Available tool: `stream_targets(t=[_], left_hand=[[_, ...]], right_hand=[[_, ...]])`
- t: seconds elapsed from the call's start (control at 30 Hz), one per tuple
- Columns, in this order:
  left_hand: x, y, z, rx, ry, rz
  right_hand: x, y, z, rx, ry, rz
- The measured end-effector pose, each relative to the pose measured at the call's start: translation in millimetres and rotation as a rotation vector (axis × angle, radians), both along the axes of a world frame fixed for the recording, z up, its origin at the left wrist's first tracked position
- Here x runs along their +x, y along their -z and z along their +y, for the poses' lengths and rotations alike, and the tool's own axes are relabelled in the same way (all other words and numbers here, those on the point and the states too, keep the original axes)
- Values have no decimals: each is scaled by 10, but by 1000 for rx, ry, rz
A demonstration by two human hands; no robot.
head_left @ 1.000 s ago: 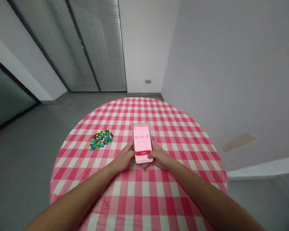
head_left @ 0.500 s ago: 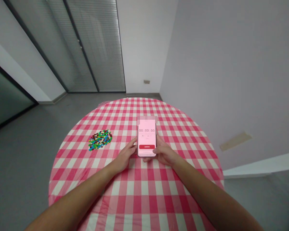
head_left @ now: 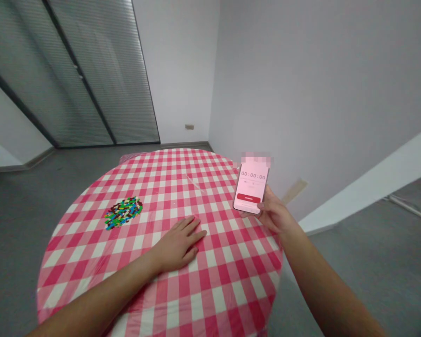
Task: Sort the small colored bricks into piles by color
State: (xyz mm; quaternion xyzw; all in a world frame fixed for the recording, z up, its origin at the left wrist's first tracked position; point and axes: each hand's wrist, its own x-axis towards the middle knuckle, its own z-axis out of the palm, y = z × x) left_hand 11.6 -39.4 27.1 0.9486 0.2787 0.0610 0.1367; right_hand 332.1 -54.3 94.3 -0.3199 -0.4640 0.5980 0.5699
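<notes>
Head view: the right hand (head_left: 274, 216) holds a phone (head_left: 251, 186) upright, screen toward the camera, out past the right edge of the table (head_left: 210, 281) and above it. The hand cups the phone from below and behind; fingers wrap the lower right side and the thumb lies near the bottom edge of the screen. The grip sits low on the body, so most of the phone stands free above the hand. The screen shows a row of zeros like a timer, with a red bar beneath it; the top strip is blurred.

The left hand (head_left: 178, 243) lies flat, palm down, on the table left of the phone, fingers together and pointing toward the far right. It holds nothing.

A heap of small coloured beads (head_left: 123, 212) rests on the table well to the left of the phone, beyond the left hand and apart from it. What the pieces are exactly is too small to tell.

As a judgement: the phone is rigid, light enough for one hand, smooth and likely slippery on its glass face and back, and it would break if dropped, which matters more where it hangs beyond the table rim. The safest hold is across its two long edges near the middle, with the palm behind, rather than by the bottom end alone.
</notes>
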Motion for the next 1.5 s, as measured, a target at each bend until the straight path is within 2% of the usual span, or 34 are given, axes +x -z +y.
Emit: stream_targets(t=[0.1, 0.17, 0.27, 0.4, 0.53, 0.73, 0.93, 1.07, 1.2, 1.5], left_hand=[[77, 9, -167, 33, 7, 92], [142, -10, -306, 28, 69, 141], [258, -80, -513, 10, 170, 209], [429, -195, -663, 8, 205, 273], [678, -214, -654, 5, 324, 265], [1266, -57, -562, -9, 484, 142], [1834, 105, -259, 59, 452, 65], [2082, 284, -130, 141, 447, -4], [2168, 428, -135, 213, 397, 3], [2173, 525, -56, 275, 374, -21]], right_hand=[[150, 9, -352, 4, 58, 2], [233, -6, -574, 25, 85, 2], [342, -67, -895, 71, 106, -12], [477, -178, -1338, 116, 154, -40], [589, -263, -1808, 127, 230, -55], [735, -287, -2515, 99, 458, -79], [974, -277, -3243, 104, 729, -108], [1095, -206, -3705, 86, 912, -101], [1179, -56, -4113, 90, 1079, -41], [1308, 379, -4841, 116, 1395, 130]])
